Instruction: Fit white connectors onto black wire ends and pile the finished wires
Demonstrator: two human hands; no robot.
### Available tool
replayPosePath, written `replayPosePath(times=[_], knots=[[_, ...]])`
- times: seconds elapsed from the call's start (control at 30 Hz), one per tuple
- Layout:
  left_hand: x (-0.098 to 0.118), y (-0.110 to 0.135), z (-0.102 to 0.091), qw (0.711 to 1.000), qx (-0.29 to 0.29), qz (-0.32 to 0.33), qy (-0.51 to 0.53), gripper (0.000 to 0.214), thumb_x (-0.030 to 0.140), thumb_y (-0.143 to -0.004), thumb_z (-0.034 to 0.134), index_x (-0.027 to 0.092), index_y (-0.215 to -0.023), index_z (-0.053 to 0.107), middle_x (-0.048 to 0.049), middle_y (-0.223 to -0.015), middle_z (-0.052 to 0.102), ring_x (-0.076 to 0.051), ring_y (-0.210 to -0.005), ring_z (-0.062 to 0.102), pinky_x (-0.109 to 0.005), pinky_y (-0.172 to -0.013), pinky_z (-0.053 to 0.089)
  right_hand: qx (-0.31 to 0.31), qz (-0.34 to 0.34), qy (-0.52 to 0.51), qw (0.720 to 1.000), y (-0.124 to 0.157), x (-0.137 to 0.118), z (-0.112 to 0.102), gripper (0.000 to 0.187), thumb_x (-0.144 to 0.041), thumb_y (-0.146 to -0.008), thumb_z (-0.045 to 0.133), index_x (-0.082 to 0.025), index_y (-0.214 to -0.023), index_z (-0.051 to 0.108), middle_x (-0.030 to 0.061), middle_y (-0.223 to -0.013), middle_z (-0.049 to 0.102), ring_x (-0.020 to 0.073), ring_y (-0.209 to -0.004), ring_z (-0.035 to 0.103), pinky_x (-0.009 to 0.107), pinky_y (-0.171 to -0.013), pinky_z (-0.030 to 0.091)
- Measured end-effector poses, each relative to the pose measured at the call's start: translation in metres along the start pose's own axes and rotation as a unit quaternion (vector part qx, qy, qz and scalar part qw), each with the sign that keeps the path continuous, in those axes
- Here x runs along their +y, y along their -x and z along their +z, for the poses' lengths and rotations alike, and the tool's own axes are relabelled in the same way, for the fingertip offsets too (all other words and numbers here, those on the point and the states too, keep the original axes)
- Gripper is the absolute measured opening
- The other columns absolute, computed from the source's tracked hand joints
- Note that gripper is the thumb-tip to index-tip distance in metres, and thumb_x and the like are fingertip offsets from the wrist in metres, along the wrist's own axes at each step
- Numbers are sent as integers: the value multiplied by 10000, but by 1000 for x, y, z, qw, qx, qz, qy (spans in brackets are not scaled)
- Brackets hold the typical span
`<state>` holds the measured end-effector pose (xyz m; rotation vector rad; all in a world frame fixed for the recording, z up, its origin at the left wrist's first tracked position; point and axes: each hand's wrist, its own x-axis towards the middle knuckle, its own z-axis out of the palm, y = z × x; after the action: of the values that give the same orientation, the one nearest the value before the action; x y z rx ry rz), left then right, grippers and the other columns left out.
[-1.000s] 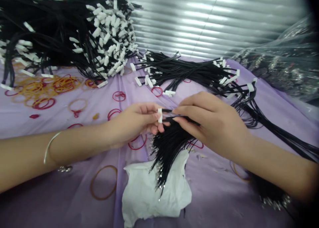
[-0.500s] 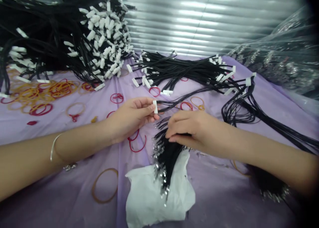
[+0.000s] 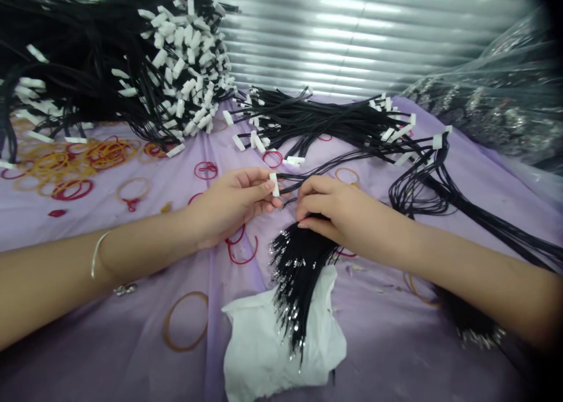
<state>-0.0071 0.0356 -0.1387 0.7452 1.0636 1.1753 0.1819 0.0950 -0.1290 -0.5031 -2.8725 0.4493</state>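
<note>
My left hand [image 3: 246, 200] pinches a white connector [image 3: 274, 184] between thumb and fingers. From it, thin black wires [image 3: 328, 166] run right toward the tangle at the back. Close beside it, my right hand [image 3: 323, 205] has its fingers pinched together at the upper end of a dense bundle of black wires [image 3: 303, 261] with shiny metal tips. One thin wire end shows between the two hands, just below the connector. The bundle fans out over a crumpled white cloth or paper [image 3: 281, 349]. What exactly the right fingertips grip is partly hidden.
A large heap of black cables [image 3: 88, 50] with white connectors fills the back left. More connector cables [image 3: 321, 121] lie at the back centre. Yellow and red rubber bands [image 3: 88, 156] are scattered at left. Clear plastic bags [image 3: 497, 109] of metal-tipped parts stand at right.
My right hand has risen slightly, and a single wire now shows near the connector. The metal-tipped bundle has spread out wider. My left hand still holds the connector in nearly the same place.
</note>
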Motion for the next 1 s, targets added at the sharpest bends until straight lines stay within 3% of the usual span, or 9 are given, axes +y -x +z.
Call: replayPosePath(times=[0.13,0.27,0.4,0.57,0.8,1.0], knots=[[1,-1,0,1000,1,-3,3,97,47,-816,559,107,-774,624,-10,-693,603,-69,-615,573,-171,-593,447,-7,-6,-9,1000,2,-8,-5,83,-148,-873,522,-146,-832,594,52,-858,601,157,-804,551,283,-728,431],[1,0,0,1000,2,-7,3,77,55,-800,582,121,-792,619,0,-702,599,-68,-611,575,-179,-603,455,42,13,-93,995,4,-18,-11,101,-177,-886,514,-171,-878,615,8,-821,667,107,-727,594,226,-675,432],[-1,2,-1,999,-19,11,-33,62,99,-807,598,134,-855,616,-1,-709,613,-78,-628,586,-181,-612,462,72,23,-156,985,3,-22,-15,105,-187,-853,552,-181,-842,656,6,-855,685,98,-775,615,221,-733,458],[-1,12,2,990,-73,57,-107,84,135,-837,581,122,-907,625,-21,-756,652,-84,-654,601,-177,-649,487,93,122,-160,975,3,-25,-19,116,-204,-832,556,-184,-760,644,-20,-705,634,86,-641,551,196,-566,401],[3,22,9,988,-99,31,-117,75,119,-867,546,100,-912,603,-24,-736,670,-68,-642,620,-139,-628,509,71,213,-183,957,2,-26,-25,141,-208,-775,568,-172,-641,593,-53,-534,498,54,-485,397,195,-443,280],[4,20,9,984,-101,14,-145,94,92,-878,523,102,-891,615,-13,-737,685,-46,-634,628,-95,-610,503,59,243,-156,955,-1,-25,-26,138,-203,-740,552,-179,-609,587,-64,-479,485,47,-435,377,197,-403,260]])
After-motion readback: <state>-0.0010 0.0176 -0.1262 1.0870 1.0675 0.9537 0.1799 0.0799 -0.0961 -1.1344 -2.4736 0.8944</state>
